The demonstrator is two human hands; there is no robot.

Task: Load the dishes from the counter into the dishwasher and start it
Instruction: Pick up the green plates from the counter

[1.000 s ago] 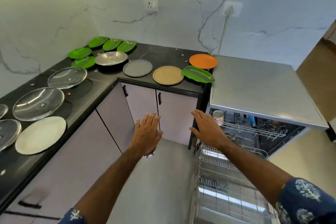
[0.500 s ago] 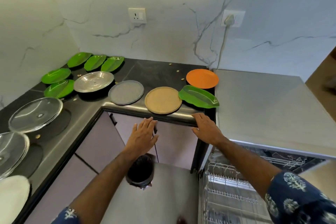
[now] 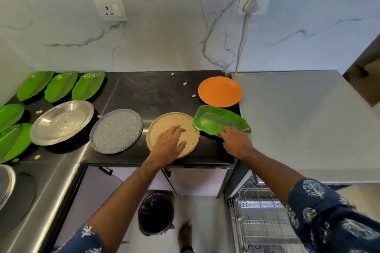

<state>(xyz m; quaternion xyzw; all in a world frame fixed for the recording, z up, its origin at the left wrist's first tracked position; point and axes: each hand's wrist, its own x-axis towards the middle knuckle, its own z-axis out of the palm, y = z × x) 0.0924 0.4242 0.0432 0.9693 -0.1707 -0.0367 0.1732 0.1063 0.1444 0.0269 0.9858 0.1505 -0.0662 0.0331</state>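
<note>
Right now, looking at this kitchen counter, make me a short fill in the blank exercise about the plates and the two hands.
1. The left hand lies on the round ____ plate.
2. The right hand touches the leaf-shaped plate, whose colour is ____.
3. Behind that leaf-shaped plate sits a round ____ plate.
4. Between the steel plate and the left hand's plate lies a round ____ plate.

Missing words: tan; green; orange; grey

Left hand (image 3: 167, 146) flat on tan plate (image 3: 162, 125), right hand (image 3: 236, 141) at green leaf dish (image 3: 213, 120)
</note>
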